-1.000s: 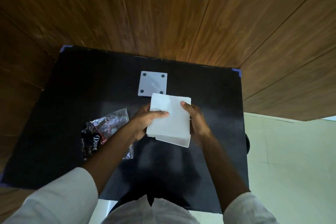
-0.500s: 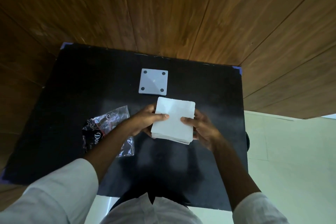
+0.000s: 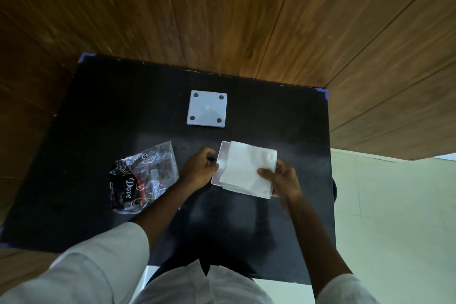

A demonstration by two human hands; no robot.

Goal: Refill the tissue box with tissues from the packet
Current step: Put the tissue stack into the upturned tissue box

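Nearest the camera are the person's white sleeves [image 3: 98, 261] and both forearms reaching out over the black tabletop [image 3: 303, 131]. The right hand [image 3: 283, 180] is at the near right corner of the white square plastic tissue box [image 3: 220, 168], its fingers [image 3: 265, 171] pinched on the near right edge of the white stack of folded tissues [image 3: 248, 168]. The left hand [image 3: 199, 168] is curled against the left wall of the box, its fingers loosely closed there; whether they grip the wall or only press it cannot be told.

Half a second ago both hands held the stack above the box and hid nearly all of it. Now the stack has gone down inside the box, skewed toward the right, so a strip of the bare box floor shows along the left, and the left hand has come off the tissues to the box side.

The box sits open on the tabletop, right of centre. The tissues look soft and slightly rumpled, layered at the near edge.

To the left lies the crumpled clear plastic packet with dark "Dove" printing [image 3: 143, 177], apart from the box. Farther off, the white square lid with four dark corner dots [image 3: 207, 112] lies flat, unmoved. Beyond the tabletop is a brown wood-panelled wall [image 3: 222, 7].
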